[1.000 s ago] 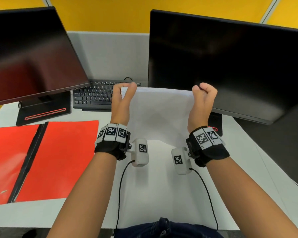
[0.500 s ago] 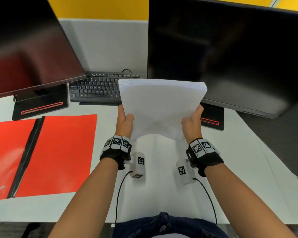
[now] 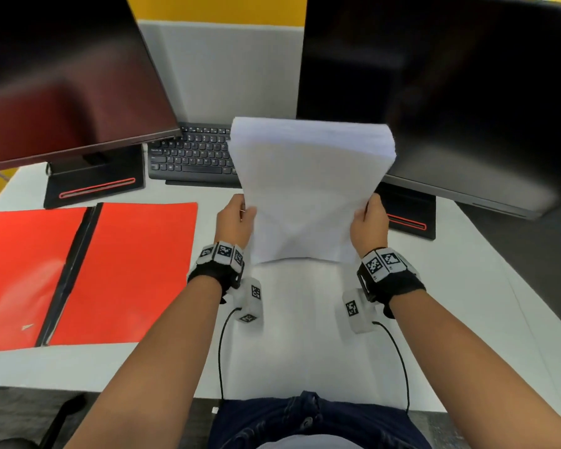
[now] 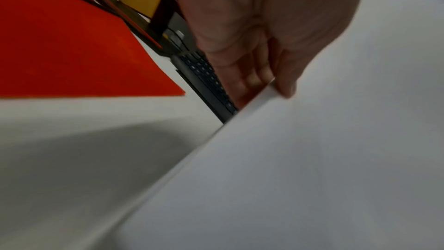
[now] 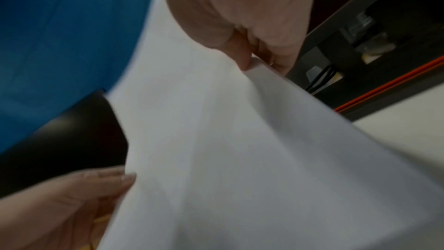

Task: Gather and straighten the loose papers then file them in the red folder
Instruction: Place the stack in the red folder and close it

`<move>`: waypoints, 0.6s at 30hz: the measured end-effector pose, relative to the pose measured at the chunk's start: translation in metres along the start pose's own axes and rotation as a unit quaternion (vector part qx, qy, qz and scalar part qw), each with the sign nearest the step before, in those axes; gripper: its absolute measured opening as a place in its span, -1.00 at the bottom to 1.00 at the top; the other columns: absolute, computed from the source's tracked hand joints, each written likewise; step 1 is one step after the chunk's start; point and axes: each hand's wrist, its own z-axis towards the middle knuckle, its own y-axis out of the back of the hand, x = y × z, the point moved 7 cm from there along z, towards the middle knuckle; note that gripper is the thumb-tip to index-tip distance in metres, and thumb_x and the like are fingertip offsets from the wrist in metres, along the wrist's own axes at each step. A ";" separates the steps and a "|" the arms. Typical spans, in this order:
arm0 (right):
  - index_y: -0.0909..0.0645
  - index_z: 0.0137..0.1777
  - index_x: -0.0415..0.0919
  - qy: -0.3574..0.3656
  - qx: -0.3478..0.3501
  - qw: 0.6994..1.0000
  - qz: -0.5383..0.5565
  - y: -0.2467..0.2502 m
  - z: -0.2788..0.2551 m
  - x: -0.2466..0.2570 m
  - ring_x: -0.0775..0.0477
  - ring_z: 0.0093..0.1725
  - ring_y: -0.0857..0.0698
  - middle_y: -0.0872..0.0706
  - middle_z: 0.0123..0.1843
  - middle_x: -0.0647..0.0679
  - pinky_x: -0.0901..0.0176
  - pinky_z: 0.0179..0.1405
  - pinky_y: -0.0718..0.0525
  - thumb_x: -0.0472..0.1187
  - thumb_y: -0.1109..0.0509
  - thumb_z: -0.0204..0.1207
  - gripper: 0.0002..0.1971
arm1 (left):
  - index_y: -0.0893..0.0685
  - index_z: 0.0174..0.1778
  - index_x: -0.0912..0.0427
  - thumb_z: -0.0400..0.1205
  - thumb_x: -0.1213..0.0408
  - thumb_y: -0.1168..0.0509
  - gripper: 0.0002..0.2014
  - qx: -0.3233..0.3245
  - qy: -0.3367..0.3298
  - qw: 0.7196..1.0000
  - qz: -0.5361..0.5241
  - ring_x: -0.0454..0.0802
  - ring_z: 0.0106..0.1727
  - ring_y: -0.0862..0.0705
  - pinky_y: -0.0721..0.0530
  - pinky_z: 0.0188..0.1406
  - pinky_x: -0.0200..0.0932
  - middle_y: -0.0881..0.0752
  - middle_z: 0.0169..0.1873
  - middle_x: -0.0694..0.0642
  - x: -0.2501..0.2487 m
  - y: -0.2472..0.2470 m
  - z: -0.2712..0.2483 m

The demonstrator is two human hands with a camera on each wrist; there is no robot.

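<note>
A thick stack of white papers [image 3: 308,189] stands upright above the white desk [image 3: 450,286], its top edges roughly level. My left hand [image 3: 237,218] grips the stack's left edge and my right hand [image 3: 368,222] grips its right edge. In the left wrist view the thumb lies on the front sheet [image 4: 312,159] and the fingers [image 4: 242,81] curl behind. The right wrist view shows my right hand [image 5: 254,58] pinching the papers [image 5: 240,140]. The red folder [image 3: 123,270] lies open flat at the left, its black spine down the middle.
Two dark monitors [image 3: 434,92] stand at the back on black bases [image 3: 94,181]. A black keyboard [image 3: 191,157] lies between them, just behind the papers. Cables run from my wrist cameras to the desk's near edge.
Both hands slid from the stack's top corners down to its side edges. The stack now stands higher and more upright, with its top edges evened.
</note>
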 end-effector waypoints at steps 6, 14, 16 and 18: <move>-0.48 -0.34 -0.11 -0.047 0.069 0.996 -0.023 -0.062 -0.018 0.019 0.01 -0.32 -0.44 -0.46 -0.37 0.08 0.25 -0.28 -0.44 -0.60 -0.10 0.45 -0.63 | -0.58 -0.47 0.26 0.46 0.36 -0.39 -0.81 0.063 0.113 0.992 -0.006 0.02 -0.42 -0.46 -0.51 -0.30 -0.15 -0.49 -0.52 0.18 0.058 0.070 0.009; -0.50 0.37 -0.43 -0.105 0.198 0.973 -0.049 -0.209 -0.097 0.051 -0.25 0.29 -0.60 -0.63 0.27 -0.30 0.25 0.14 -0.47 -0.51 -0.15 0.54 -0.61 | -0.71 -0.32 0.20 0.45 0.39 -0.46 -0.93 0.040 0.250 0.965 0.073 0.05 -0.38 -0.52 -0.54 -0.29 -0.16 -0.59 -0.43 0.13 0.169 0.199 -0.012; -0.48 0.39 -0.42 -0.118 0.213 0.969 -0.051 -0.241 -0.112 0.060 -0.26 0.35 -0.57 -0.60 0.36 -0.31 0.23 0.20 -0.48 -0.50 -0.15 0.55 -0.60 | -0.49 -0.54 0.19 0.45 0.39 -0.42 -0.71 0.040 0.280 0.952 0.119 0.05 -0.48 -0.38 -0.37 -0.45 -0.23 -0.41 -0.57 0.13 0.194 0.223 -0.013; -0.46 0.40 -0.40 -0.122 0.225 0.965 -0.065 -0.269 -0.122 0.066 -0.25 0.36 -0.57 -0.59 0.37 -0.29 0.20 0.24 -0.49 -0.48 -0.16 0.56 -0.60 | -0.49 -0.49 0.22 0.47 0.35 -0.41 -0.74 0.041 0.324 0.932 0.159 0.07 -0.41 -0.45 -0.38 -0.51 -0.23 -0.45 -0.52 0.13 0.210 0.244 -0.016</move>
